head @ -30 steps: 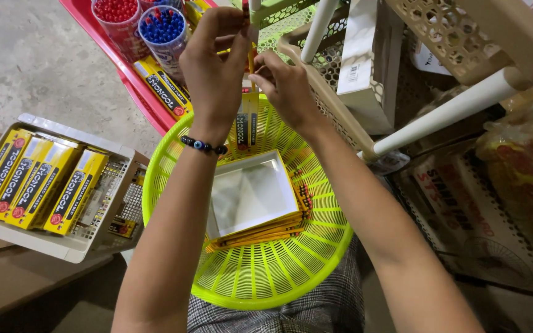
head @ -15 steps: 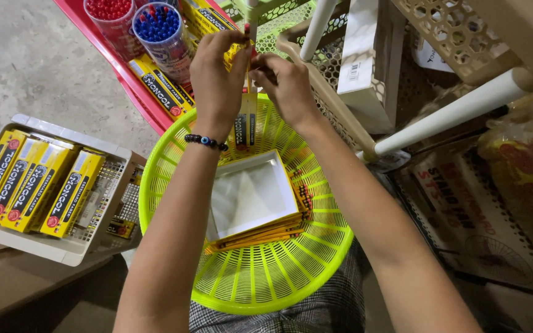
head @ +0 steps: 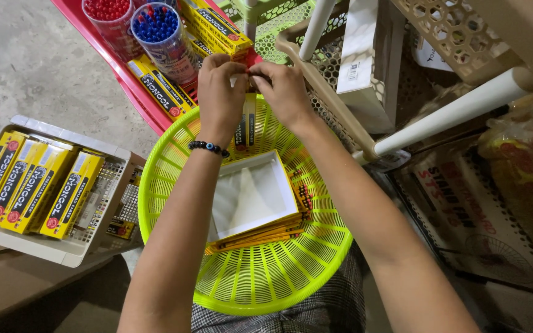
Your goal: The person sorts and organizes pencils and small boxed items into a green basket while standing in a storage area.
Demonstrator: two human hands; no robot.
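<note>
A: Where's the yellow pencil box [head: 246, 126]?
B: At the far rim of the green basket [head: 155, 185], standing on end. Long axis runs near-to-far in the head view, top end up between the hands, bottom end down inside the basket.
A: Hands?
B: Both on its top end. Left hand [head: 220, 92] pinches from the left side, right hand [head: 282, 92] from the right, fingertips meeting over the flap. Both clenched on the box, neither hand nearer than the other.
A: What's under it?
B: Open white tray [head: 251, 194] on a stack of flat yellow boxes at the basket's centre, just nearer the person than the held box.
A: Around the basket?
B: Grey tray [head: 63, 246] of upright yellow boxes off the left edge. Red tray [head: 128, 80] beyond the far rim, with more yellow boxes and cups of blue and red pens.
</note>
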